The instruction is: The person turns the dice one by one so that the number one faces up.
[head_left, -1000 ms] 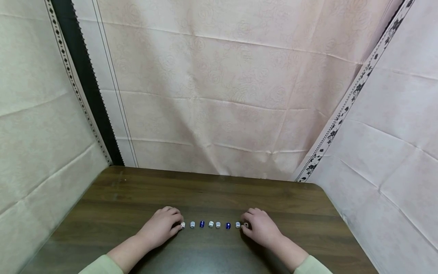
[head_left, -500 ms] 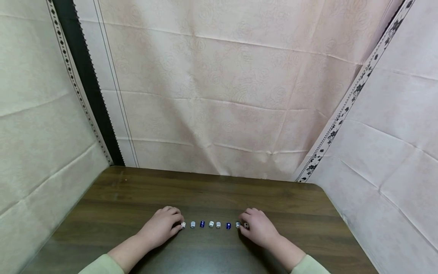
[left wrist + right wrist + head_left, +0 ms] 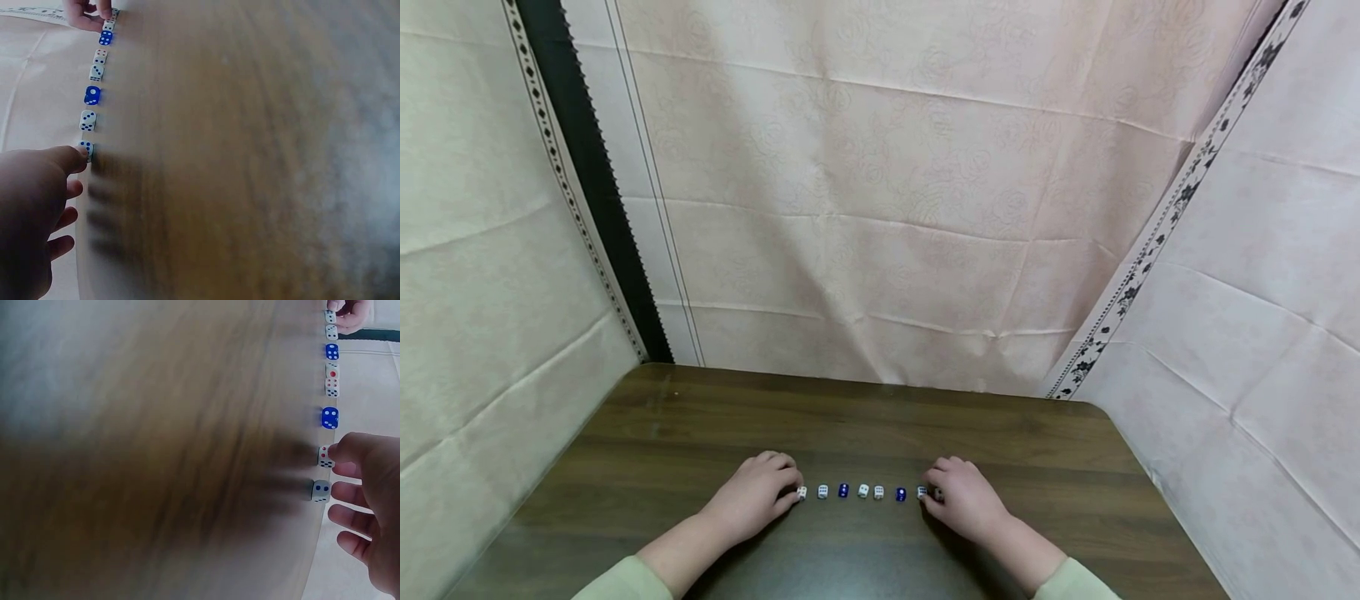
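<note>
Several small white and blue dice stand in a row on the table (image 3: 880,442). At the row's left end my left hand (image 3: 752,496) pinches a white die (image 3: 89,149) between thumb and index finger; its other fingers are loosely bent. My right hand (image 3: 967,498) pinches the second white die (image 3: 323,457) from the right end. The outermost white die (image 3: 321,491) sits beside that hand's fingers, partly covered in the head view. Between the hands stand a white die (image 3: 823,492), a blue die (image 3: 843,490), two white dice (image 3: 871,492) close together, and another blue die (image 3: 900,494).
Pale patterned cloth (image 3: 880,208) hangs behind the table, and more cloth (image 3: 490,250) borders it at left and right. A dark strip (image 3: 595,167) runs down the back left corner. The table's far edge lies well beyond the dice.
My right hand has shifted slightly left, from around the outermost die to the white die second from the right. The left hand and the row hold still.
</note>
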A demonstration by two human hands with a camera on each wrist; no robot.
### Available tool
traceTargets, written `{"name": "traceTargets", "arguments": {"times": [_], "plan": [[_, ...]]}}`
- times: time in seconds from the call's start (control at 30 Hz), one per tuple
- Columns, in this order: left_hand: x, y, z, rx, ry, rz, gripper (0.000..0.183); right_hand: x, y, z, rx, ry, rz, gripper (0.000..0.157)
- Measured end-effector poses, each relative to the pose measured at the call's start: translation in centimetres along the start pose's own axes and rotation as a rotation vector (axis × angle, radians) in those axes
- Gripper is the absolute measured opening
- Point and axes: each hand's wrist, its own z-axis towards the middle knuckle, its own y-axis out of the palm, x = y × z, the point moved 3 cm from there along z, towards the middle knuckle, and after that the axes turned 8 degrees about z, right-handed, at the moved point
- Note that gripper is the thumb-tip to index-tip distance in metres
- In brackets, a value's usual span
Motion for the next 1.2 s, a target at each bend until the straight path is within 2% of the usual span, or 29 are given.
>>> {"name": "traceTargets", "arguments": {"times": [0.23,0.47,1.2], "plan": [[0.04,0.11,0.03,0.006,0.007,0.010,0.006,-0.08,0.08,0.10,-0.007,-0.007,-0.004,0.007],[0.13,-0.21,-0.06,-0.014,-0.010,-0.010,0.005,-0.50,0.00,0.32,0.016,-0.052,-0.011,0.011],[0.00,0.04,0.01,-0.002,0.005,0.011,0.005,-0.66,-0.02,0.47,0.028,-0.055,-0.051,0.006]]}}
